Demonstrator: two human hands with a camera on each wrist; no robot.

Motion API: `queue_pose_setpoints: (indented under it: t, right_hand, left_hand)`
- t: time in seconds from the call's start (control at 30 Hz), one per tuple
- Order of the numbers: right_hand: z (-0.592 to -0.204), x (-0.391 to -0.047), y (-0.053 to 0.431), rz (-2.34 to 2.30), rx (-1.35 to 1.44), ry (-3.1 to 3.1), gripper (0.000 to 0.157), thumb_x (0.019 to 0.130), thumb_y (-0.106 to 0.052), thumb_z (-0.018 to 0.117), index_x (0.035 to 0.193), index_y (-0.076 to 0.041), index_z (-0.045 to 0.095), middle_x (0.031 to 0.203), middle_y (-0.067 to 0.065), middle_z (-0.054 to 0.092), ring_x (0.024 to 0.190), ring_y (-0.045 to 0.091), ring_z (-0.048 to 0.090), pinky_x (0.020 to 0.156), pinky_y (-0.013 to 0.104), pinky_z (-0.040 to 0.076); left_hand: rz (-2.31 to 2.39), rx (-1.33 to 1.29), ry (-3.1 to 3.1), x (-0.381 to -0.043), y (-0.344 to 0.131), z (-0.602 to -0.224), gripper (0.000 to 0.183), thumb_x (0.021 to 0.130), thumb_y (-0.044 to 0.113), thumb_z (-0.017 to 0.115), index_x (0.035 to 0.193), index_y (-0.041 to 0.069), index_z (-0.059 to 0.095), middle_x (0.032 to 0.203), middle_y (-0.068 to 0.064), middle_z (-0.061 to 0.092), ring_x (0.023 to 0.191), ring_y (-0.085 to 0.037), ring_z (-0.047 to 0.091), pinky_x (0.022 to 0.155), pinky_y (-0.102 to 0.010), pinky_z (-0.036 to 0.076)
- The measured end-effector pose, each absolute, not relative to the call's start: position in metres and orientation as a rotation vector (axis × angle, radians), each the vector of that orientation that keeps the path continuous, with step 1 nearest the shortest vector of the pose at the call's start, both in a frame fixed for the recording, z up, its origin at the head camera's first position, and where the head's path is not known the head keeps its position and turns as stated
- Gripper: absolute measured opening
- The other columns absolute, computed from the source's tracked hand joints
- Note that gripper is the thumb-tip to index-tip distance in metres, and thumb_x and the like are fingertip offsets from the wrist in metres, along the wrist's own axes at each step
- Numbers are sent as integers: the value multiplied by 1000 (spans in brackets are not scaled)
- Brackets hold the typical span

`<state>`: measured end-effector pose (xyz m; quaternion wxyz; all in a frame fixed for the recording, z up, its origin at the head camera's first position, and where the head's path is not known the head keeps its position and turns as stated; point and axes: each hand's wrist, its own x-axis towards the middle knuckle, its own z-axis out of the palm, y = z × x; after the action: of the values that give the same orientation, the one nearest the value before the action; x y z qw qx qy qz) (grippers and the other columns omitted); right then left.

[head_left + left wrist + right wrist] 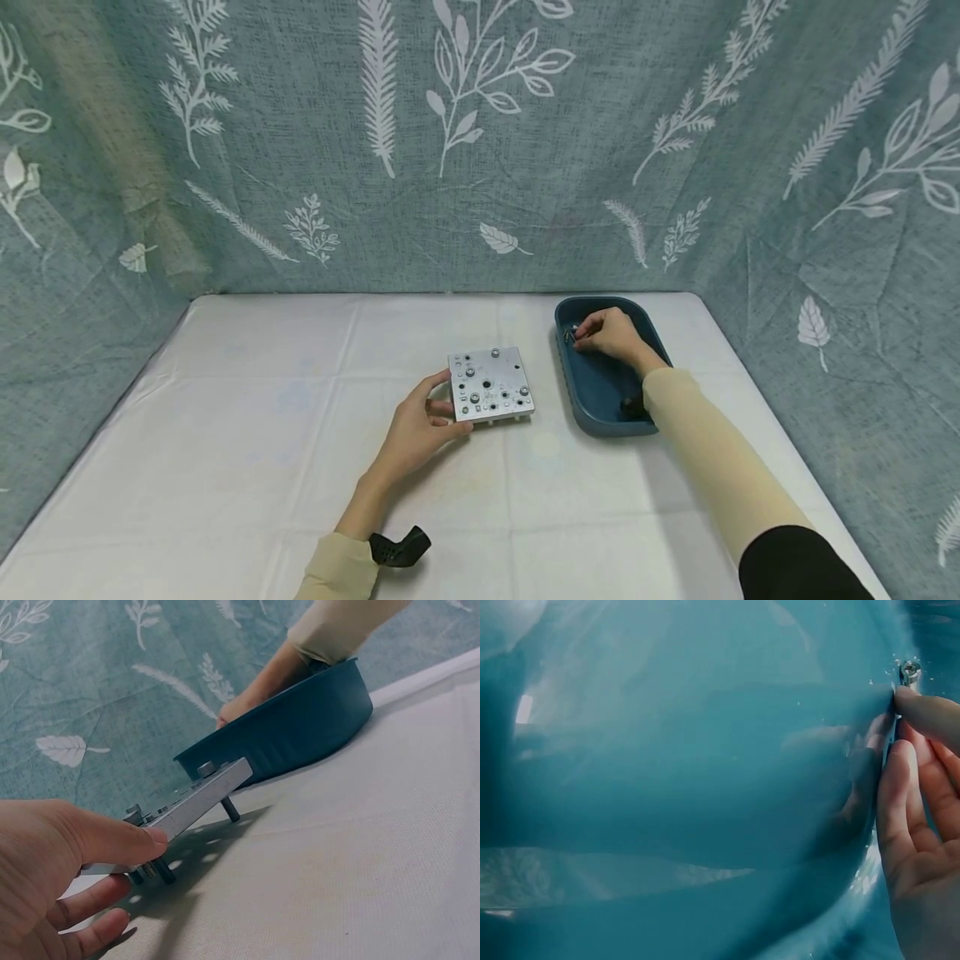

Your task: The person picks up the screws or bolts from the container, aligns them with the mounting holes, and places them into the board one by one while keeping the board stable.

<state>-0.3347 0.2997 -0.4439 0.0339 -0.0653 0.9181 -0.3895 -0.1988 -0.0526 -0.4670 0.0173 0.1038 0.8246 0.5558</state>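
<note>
My left hand (pixel 423 421) grips a square silver metal plate (pixel 489 385) by its left edge, thumb along the near side. Holes and several bolts stud its top; in the left wrist view, dark bolt ends (pixel 230 810) stick out underneath and the plate looks tilted. The right hand (pixel 611 333) reaches into a dark blue tray (pixel 564 379), its bent fingers at the far left end. Small metal screws (pixel 567 335) lie by those fingertips. One screw head (pixel 910 671) shows just beyond a fingertip; whether the fingers pinch a screw is unclear.
A white cloth (pixel 225 467) covers the table. The tray stands at the back right, with a small dark thing (pixel 633 407) inside its near end, partly behind the right forearm. A leaf-patterned green curtain (pixel 420 225) hangs behind and at both sides.
</note>
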Motion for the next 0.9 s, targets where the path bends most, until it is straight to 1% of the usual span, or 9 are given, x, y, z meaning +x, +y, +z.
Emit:
queue_pose_setpoints:
  t: [0.1,0.3,0.57,0.73,0.9]
  right_hand:
    - [-444,-334,299,-1198,-196,2833,14,81,-9,82,89,-2,74,85,6,70,78,20,62,69,32,48]
    - [-447,-336,298,-1207,-154,2851,17,80,-15,84,89,-5,74,85,4,71,78,20,63,68,32,49]
    - [-448,-337,292,-1186,-96,2924,17,78,-17,86,83,-6,74,81,4,69,74,20,62,65,32,48]
    - [-447,-337,288,-1151,-83,2994,15,77,-15,86,79,-6,74,76,3,69,71,20,61,64,32,47]
    - [-447,-339,289,-1156,-95,2993,10,78,-8,83,80,-5,74,76,3,69,71,18,61,65,31,48]
  left_hand:
    - [1723,325,2569,-198,-52,-467,86,76,8,86,149,9,40,97,-8,68,79,-20,66,75,-39,54]
    - [1727,329,2568,-198,-53,-467,86,76,8,85,149,9,40,97,-9,68,79,-20,67,75,-39,54]
    - [1733,342,2562,-199,-52,-469,86,77,8,85,149,9,40,97,-8,67,78,-20,67,73,-38,54]
    - [1733,344,2564,-199,-52,-469,86,76,8,85,149,9,40,95,-8,67,77,-19,67,73,-38,54]
    - [1736,349,2564,-199,-53,-469,86,77,7,85,149,8,40,95,-8,67,77,-19,67,73,-37,54]
